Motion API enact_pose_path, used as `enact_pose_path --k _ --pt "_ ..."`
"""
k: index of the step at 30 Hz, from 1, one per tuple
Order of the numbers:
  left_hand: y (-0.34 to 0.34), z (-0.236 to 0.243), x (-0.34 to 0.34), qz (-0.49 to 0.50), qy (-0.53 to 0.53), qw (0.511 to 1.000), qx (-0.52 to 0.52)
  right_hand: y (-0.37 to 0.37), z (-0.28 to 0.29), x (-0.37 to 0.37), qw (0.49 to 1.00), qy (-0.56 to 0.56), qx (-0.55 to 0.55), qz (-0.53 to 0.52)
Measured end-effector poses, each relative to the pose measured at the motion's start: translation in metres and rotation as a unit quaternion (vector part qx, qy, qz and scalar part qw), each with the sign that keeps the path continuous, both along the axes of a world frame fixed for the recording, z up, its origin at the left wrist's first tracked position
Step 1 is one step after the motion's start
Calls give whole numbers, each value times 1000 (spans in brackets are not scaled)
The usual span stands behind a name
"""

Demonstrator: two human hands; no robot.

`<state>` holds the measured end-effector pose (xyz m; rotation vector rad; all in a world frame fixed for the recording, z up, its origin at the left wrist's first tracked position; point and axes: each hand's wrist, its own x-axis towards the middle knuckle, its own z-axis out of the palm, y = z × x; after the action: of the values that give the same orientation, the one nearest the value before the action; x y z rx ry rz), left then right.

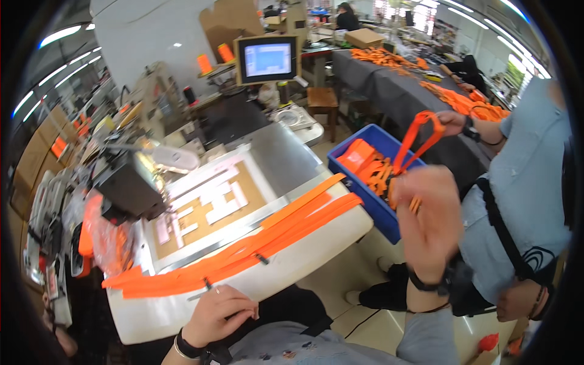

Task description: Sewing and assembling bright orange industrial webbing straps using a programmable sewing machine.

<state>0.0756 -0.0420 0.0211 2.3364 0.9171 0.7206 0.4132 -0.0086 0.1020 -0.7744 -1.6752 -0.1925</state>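
My left hand [222,313] is at the front edge of the white sewing table [316,249], its fingers curled together. Whatever they hold is hidden; a thin grey metal piece [196,296] lies just beyond the fingertips. Long orange webbing straps [243,255] stretch across the table in front of this hand, with small black pieces on them. Raised on the right, my right hand [429,210] is smeared by motion, so its grip is unclear. Behind it stands a blue bin [374,210] of orange straps and black parts. A co-worker's hand [450,123] lifts an orange strap loop [420,137] above the bin.
A sewing machine head [131,185] overhangs a brown-and-white template [213,204] on the table. Beyond are a monitor [267,59] and a wooden stool [322,100]. At right a co-worker [517,182] stands close, before a grey-covered table [389,85] heaped with orange pieces.
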Motion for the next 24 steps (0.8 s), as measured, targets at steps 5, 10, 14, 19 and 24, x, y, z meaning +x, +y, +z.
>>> enact_pose_path --k 5,10,14,19,24 --pt "-16 29 -45 108 -11 991 82 -63 19 -32 872 -313 226 302" --pt "-38 50 -101 261 29 960 98 -45 20 -75 849 -319 283 311" --pt "-51 55 -166 352 51 923 146 -41 35 -122 863 -287 291 297" --pt "-37 66 -221 402 48 906 124 -51 58 -172 922 -222 221 227" --pt "-29 69 -273 417 88 897 121 -26 73 -232 887 -269 216 307"
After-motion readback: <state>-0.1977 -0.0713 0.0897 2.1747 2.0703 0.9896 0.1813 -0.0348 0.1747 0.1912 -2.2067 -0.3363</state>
